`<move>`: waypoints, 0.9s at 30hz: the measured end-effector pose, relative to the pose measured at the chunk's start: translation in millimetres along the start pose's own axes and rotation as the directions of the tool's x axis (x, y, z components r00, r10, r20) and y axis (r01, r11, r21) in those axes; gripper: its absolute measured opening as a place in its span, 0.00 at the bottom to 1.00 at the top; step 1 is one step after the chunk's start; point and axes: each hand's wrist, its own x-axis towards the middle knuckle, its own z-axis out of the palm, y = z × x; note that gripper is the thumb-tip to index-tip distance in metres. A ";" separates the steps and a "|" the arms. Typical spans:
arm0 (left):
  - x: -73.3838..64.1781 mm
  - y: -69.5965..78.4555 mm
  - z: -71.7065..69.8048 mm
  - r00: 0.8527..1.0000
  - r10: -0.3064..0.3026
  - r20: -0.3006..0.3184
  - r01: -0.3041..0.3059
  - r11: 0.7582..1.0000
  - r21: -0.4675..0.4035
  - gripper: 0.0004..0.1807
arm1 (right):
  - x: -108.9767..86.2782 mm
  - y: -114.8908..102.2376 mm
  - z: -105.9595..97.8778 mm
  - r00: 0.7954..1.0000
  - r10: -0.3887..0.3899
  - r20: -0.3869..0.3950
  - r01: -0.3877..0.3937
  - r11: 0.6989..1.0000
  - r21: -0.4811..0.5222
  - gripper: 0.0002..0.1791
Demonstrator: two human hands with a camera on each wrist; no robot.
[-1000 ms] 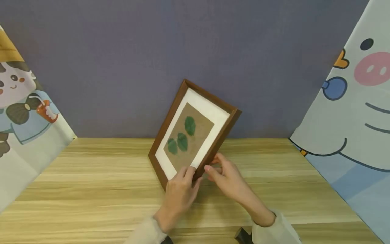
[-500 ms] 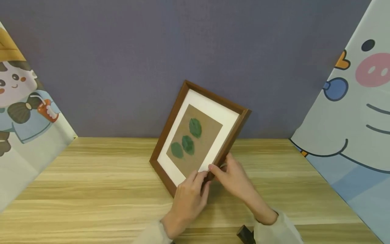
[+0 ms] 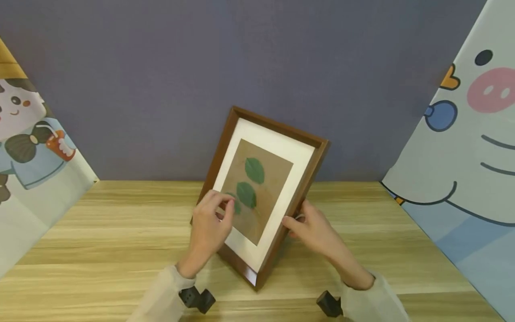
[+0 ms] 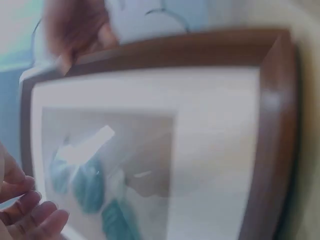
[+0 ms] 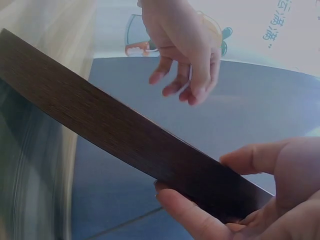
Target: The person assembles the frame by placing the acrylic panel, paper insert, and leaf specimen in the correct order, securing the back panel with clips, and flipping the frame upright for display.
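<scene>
A brown wooden picture frame (image 3: 263,259) leans back at a tilt over the table, its lower corner toward me. Inside it a white mat (image 3: 277,134) surrounds a brown panel with green leaves (image 3: 255,170). My right hand (image 3: 318,232) grips the frame's right side, thumb on the front edge and fingers behind, as the right wrist view shows. My left hand (image 3: 211,221) hovers before the frame's left part with fingers loosely bent and nothing in them; it hides part of the lowest leaf. In the right wrist view these left fingers hang apart from the frame's edge.
The frame stands on a light wood-grain table (image 3: 100,250). Behind rises a grey-purple back panel (image 3: 161,89). Cartoon-printed side panels flank the table, one at the left (image 3: 36,210) and one at the right (image 3: 454,156).
My left hand has let go of the frame's lower right side and moved left and up across its front. The frame has turned slightly more upright; my right hand keeps hold.
</scene>
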 end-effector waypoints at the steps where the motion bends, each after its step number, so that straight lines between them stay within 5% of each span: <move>1: 3.5 -3.9 -4.5 0.999 -0.036 -0.001 0.036 0.999 0.000 0.04 | 0.2 0.0 -0.8 1.000 -0.003 0.006 0.003 1.000 0.005 0.20; 6: 14.3 -23.6 -19.2 0.980 -0.198 0.019 0.198 0.980 0.015 0.07 | 1.4 -0.3 -3.4 1.000 0.014 0.012 -0.014 0.999 0.029 0.21; 14: 19.4 -47.2 -29.0 0.938 -0.334 0.088 0.332 0.942 0.043 0.16 | 5.0 2.1 -8.3 0.999 0.035 0.017 -0.036 0.998 0.049 0.23; 23: 21.1 -60.6 -39.1 0.838 -0.478 0.264 0.490 0.871 0.025 0.22 | 10.3 9.5 -15.8 0.998 0.016 0.065 -0.021 0.997 0.078 0.27; 27: 21.2 -60.5 -42.9 0.806 -0.500 0.316 0.520 0.854 0.023 0.23 | 12.8 13.0 -22.1 0.994 -0.008 0.107 -0.003 0.995 0.101 0.27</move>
